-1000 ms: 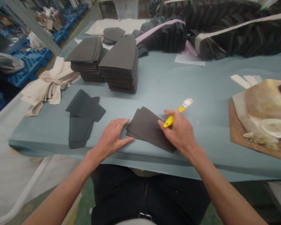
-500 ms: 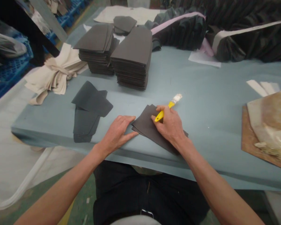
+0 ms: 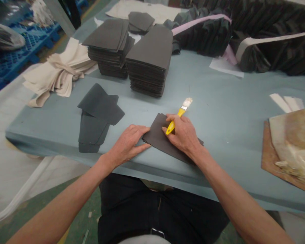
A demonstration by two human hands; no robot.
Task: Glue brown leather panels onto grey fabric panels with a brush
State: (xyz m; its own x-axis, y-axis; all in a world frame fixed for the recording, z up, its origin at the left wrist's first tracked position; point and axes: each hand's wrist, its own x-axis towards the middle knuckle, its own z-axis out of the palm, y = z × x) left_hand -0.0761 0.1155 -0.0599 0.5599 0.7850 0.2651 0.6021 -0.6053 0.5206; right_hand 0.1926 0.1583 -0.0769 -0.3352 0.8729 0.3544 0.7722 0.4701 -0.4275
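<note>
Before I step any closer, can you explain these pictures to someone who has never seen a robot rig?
There is no robot here, only a person's two bare hands. Every picture comes from one camera worn on the head, looking forward and down. The right hand holds a yellow-handled brush, bristles pointing away, and rests over some dark flat pieces. The left hand is at their left edge, thumb and fingers apart. On the blue-green table there are also a nearer dark stack, a farther dark stack and a cream cloth bundle.
</note>
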